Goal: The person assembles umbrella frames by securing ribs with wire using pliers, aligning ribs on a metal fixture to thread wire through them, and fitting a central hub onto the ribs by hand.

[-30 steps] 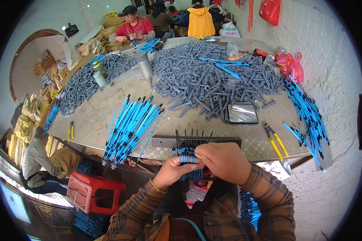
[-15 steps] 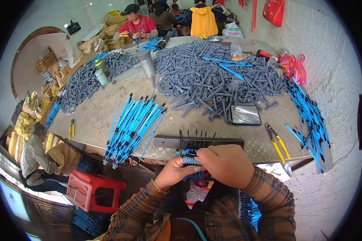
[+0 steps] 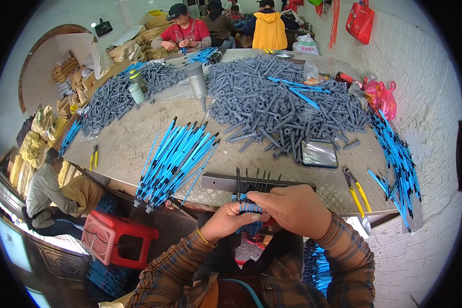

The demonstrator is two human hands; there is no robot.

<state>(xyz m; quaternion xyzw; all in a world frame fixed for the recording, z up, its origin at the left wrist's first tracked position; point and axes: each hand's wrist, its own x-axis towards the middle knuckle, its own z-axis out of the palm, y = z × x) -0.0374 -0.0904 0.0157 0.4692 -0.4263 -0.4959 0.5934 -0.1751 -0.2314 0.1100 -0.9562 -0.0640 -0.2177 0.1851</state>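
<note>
The checked sleeves point(image 3: 351, 256) enter from the lower edge and lead to two bare hands at the near side of the table point(image 3: 123, 156). The left hand point(image 3: 228, 220) is closed, thumb and fingers holding a small bundle of blue sticks point(image 3: 249, 207); the bundle is located in front of the lap, at the table's near edge. The right hand point(image 3: 303, 208) is bent over the right end of the bundle, fingers curled narrow; whether they grip anything cannot be told. To the left, on the floor, is a red stool point(image 3: 118, 238). Just beyond the hands, thin dark rods point(image 3: 247, 177) point upward before a metal bar point(image 3: 218, 181). Left of the bar lies a fan of blue sticks point(image 3: 177, 164); to its right, yellow-handled pliers point(image 3: 356, 194) lie open. Farther on are a shallow box point(image 3: 319, 154), a large heap of grey plugs point(image 3: 287, 102) and, left of that heap, an upright silver cup point(image 3: 195, 82). Across the table, a person in red point(image 3: 185, 35) holds blue pieces; behind sits a person in yellow point(image 3: 270, 32).
</note>
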